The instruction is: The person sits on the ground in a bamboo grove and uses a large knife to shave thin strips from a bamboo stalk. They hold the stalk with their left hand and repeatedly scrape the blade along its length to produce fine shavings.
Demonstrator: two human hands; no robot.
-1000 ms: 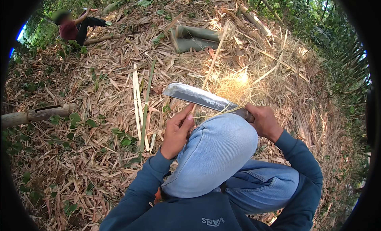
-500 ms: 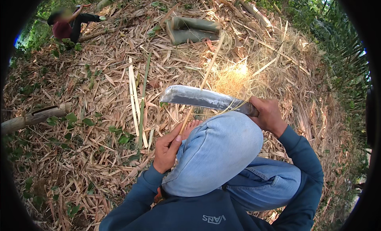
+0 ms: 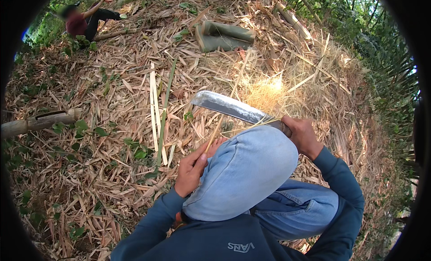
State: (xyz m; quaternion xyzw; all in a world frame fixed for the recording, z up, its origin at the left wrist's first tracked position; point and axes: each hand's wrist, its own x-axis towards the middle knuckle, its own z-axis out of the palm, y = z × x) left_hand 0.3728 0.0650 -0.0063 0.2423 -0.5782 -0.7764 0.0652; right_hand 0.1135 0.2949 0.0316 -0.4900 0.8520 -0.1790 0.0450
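Observation:
My left hand (image 3: pixel 190 171) pinches the near end of a thin bamboo strip (image 3: pixel 214 135) between thumb and fingers, beside my raised knee. From there the strip slants up and away, passing behind the machete blade. In my right hand (image 3: pixel 303 134) is the handle of a machete (image 3: pixel 233 107), right of the knee. Its broad, dark-and-silver blade points left and slightly away, lying across the strip. Thin pale shavings (image 3: pixel 265 121) hang by the blade near the handle. Part of my bare foot (image 3: pixel 217 145) shows beside the knee, under the strip.
Dry bamboo leaves cover the ground. Two pale strips (image 3: pixel 155 108) and a green strip (image 3: pixel 167 104) lie left of the blade. Beyond it are a heap of fine shavings (image 3: pixel 269 93) and green rubber boots (image 3: pixel 224 36). A cut bamboo pole (image 3: pixel 40 122) lies left; another person (image 3: pixel 83 21) sits far left.
The machete has turned, its tip moving right and its handle end slightly nearer me. My left hand stays on the strip. The far person's raised arm has shifted slightly.

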